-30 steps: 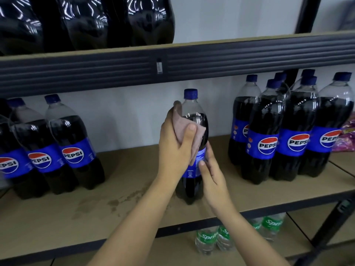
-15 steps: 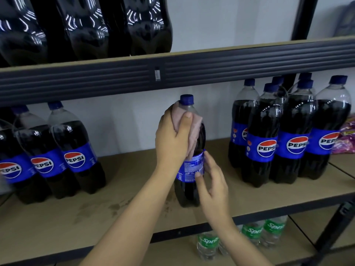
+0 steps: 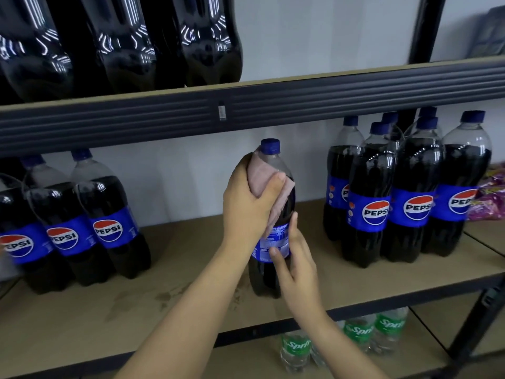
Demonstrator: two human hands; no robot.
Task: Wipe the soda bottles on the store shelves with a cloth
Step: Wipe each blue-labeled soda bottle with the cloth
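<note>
The bottle (image 3: pixel 273 214) could tip over. It is tall and thin, and it stands alone on the shelf (image 3: pixel 191 269), well apart from the other bottles. The left hand (image 3: pixel 250 199) pushes high up on it, near the neck. A hard push up there could rock it toward 12 o'clock, to the wall, or make it slide toward 6 o'clock, off the front edge. The right hand (image 3: pixel 296 265) is what stops that. Its fingers (image 3: pixel 292 225) are spread and lie loosely on the blue label, at about 4 o'clock from the left hand. If they let go, only the weight of the bottle keeps it up.

The cloth (image 3: pixel 269 184) could slip too. A loose corner hangs down past the thumb. The left fingers are curled tight around the bottle's shoulder and press the cloth to it.

The bottle is big, clear plastic, full of dark soda up to its shoulder. It has a blue cap (image 3: pixel 270 146) and a blue label with small print facing us. It stands upright in the middle of the shelf. A group of Pepsi bottles (image 3: pixel 404 198) is at 3 o'clock and another group (image 3: pixel 82 222) at 9 o'clock. The shelf has dark stains (image 3: pixel 164 295) at 7 o'clock from the bottle. I cannot tell if they are wet.
</note>
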